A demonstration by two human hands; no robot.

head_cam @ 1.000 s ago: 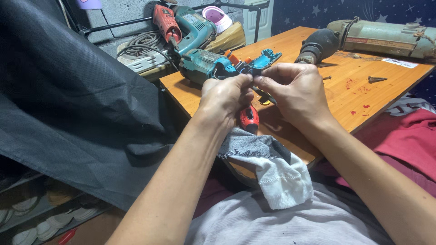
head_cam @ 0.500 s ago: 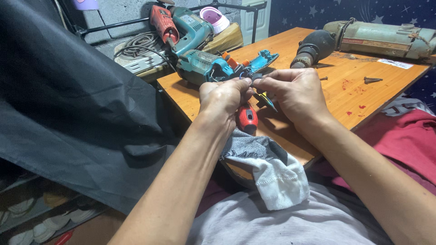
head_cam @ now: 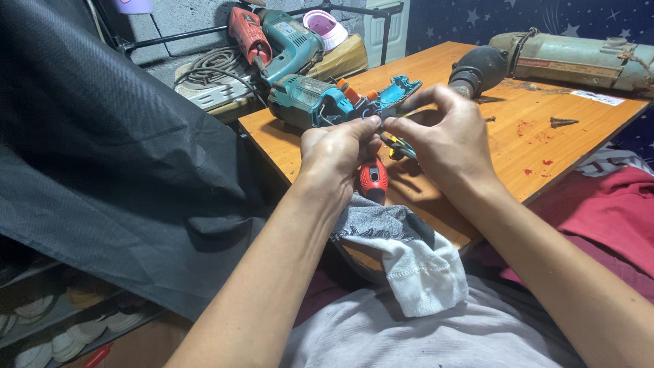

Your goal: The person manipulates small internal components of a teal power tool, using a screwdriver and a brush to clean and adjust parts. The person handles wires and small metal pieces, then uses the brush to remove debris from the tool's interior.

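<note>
step: wiring work inside the opened teal power tool [head_cam: 320,102] on the desk [head_cam: 504,143]
left hand [head_cam: 337,153]: fingers pinching a small wire
right hand [head_cam: 446,140]: fingers gripping small pliers [head_cam: 398,144]
next: likely needs a steady, fine pull

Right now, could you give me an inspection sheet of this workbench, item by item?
Surface: wooden table, with red specks.
Job's things: opened teal power tool, its wiring exposed; red-handled tool under the hands.
Clutter: grey-white cloth over the table edge; loose screws; large old grey-green motor tool.
Grippers: left hand and right hand pinch small parts at the tool's wires; exact grip unclear.
Cables: coiled cord behind the table.
Surroundings: black fabric at left; red-and-teal drill; shoes on a low shelf.
</note>
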